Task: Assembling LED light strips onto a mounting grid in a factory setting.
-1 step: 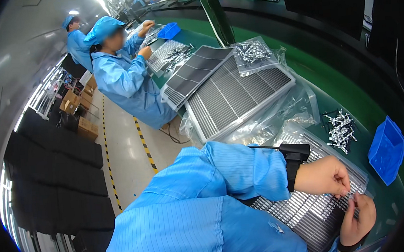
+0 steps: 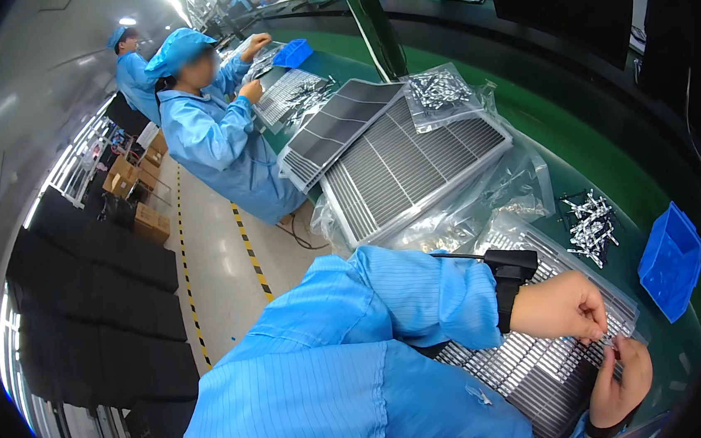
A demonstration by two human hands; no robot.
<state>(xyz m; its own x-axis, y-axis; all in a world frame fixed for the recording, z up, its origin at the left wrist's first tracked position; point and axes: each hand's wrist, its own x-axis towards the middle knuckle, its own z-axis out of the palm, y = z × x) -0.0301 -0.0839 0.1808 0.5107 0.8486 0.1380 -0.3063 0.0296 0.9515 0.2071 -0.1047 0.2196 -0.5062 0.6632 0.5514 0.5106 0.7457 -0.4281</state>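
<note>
While both hands pinch a small metal clip (image 2: 607, 340), left hand (image 2: 560, 307) at 11, right hand (image 2: 619, 383) at 6, grille panel (image 2: 518, 367) underneath.

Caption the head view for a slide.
Both hands, left and right, pinch a small clip over a slatted grille.

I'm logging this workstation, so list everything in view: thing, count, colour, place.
Grille under hands: one, silver, near bench edge.
Grille stack: two, grey and dark, mid bench.
Clip bag: one, clear with silver parts, on the stack.
Loose clips: one pile, silver, right of the grilles.
Near bin: one, blue, far right.
Far bin: one, blue, by the co-workers.
Belt: one, green, behind the bench.
Co-workers: two, blue coats and caps, left.
Cartons: several, brown, floor.
Left hand: pinching over the grille, black wrist strap.
Right hand: pinching beside it.
</note>
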